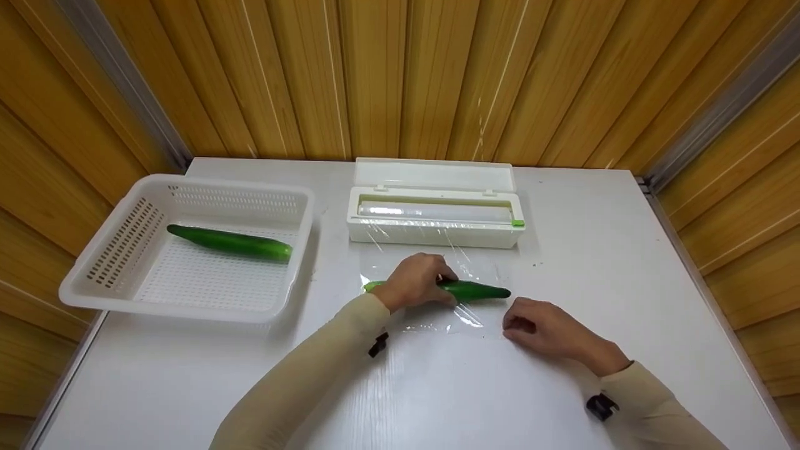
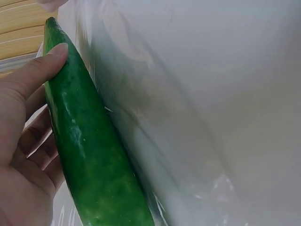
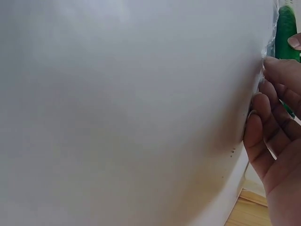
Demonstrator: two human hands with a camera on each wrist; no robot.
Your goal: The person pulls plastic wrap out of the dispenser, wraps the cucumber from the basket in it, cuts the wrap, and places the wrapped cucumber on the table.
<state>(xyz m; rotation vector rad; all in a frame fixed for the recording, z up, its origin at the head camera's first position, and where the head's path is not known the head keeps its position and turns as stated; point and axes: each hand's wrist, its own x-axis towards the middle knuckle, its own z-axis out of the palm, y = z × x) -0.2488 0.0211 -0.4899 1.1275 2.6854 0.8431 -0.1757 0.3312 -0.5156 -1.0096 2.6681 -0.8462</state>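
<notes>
A green cucumber [image 1: 472,290] lies crosswise over a sheet of clear plastic wrap [image 1: 431,325], which stretches from the roll toward the near side of the table. My left hand [image 1: 415,281] grips it around the middle; in the left wrist view the thumb presses on the cucumber [image 2: 89,141] and the fingers curl behind it. At the near right corner of the sheet is my right hand [image 1: 544,328], just beyond the cucumber's dark tip. Its thumb and forefinger pinch the edge of the wrap [image 3: 264,59] in the right wrist view.
Behind the sheet stands a white wrap dispenser [image 1: 437,234], lid raised, with the roll [image 1: 437,211] inside and a green slider [image 1: 517,223] at its right end. To the left, a white plastic basket [image 1: 206,309] holds another cucumber [image 1: 228,242]. Wooden panels [image 1: 375,81] enclose the table.
</notes>
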